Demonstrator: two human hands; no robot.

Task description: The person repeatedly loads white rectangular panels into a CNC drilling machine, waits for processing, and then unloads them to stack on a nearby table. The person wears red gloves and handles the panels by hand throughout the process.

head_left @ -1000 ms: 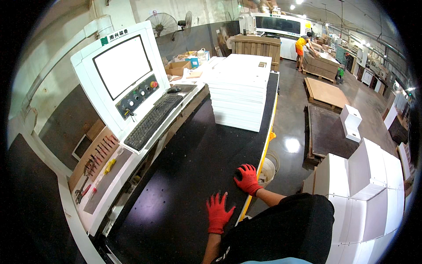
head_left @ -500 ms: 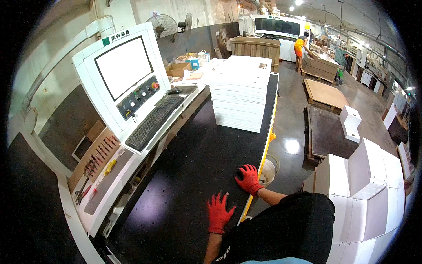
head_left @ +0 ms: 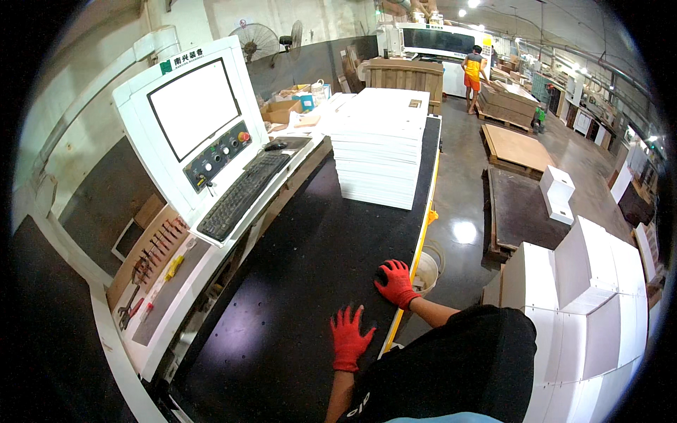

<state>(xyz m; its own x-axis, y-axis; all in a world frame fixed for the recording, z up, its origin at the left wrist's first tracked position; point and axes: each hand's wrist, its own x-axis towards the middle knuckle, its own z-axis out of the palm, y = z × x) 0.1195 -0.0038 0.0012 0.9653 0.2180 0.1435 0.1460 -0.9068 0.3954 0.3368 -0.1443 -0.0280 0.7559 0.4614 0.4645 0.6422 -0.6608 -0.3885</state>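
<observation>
Black desk point(head_left: 303, 261), lower ctr., prob. stiff, heavy, best held at yellow edge point(head_left: 419, 243); L. hand point(head_left: 349, 340), R. hand point(head_left: 396, 283) atop, grip released.

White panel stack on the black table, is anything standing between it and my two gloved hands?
Nothing visible stands between the left hand or right hand and the white panel stack; only the black tabletop stretches between them. The keyboard sits off to the left, outside that path.
</observation>
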